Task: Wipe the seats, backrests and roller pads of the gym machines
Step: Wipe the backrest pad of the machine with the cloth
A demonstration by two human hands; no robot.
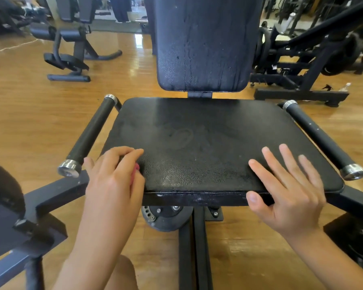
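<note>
Bunched under the curled left hand [113,176] at seven o'clock on the seat [197,132], the cloth [136,167] may be dragged off the near edge; the right hand [289,191] is laid flat at five.

The seat [197,147] is black grained vinyl, matt and smeared; the backrest [203,42] at 12 o'clock is cracked and shinier. The handle cap [68,168] at 8 o'clock is polished metal, the floor [29,101] glossy wood.

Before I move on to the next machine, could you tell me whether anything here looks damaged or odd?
Yes: the backrest shows long vertical cracks or streaks, and the front edge of the seat looks scuffed and flaking.
</note>
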